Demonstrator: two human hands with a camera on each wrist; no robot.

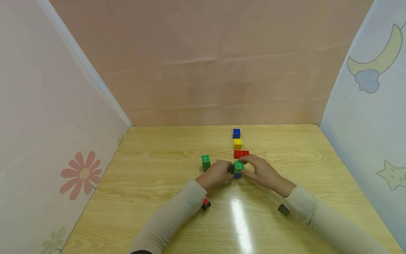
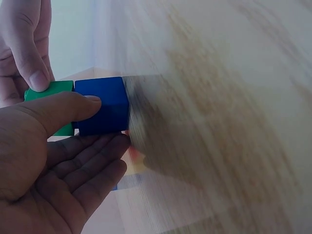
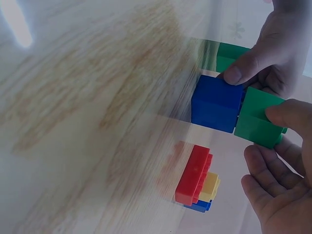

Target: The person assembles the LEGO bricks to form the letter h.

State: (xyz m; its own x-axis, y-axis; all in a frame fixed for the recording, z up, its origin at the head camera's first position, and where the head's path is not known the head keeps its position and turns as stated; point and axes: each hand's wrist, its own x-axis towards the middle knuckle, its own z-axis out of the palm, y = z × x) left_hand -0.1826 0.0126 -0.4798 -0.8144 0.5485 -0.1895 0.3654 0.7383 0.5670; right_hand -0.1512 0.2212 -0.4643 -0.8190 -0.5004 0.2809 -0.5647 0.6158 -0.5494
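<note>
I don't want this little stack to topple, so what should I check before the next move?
1. Held blue block standing on the table: ok, its base appears to meet the surface.
2. Left hand steadying it: ok, the thumb lies on its side.
3. Right hand holding the held green block: ok, thumb and fingers are about it.
4. Green pressed fully onto blue: not ok, a thin gap seems to show between them.
5. Red block apart from the stack: ok.
6. Other green block untouched by the left hand: cannot tell.
</note>
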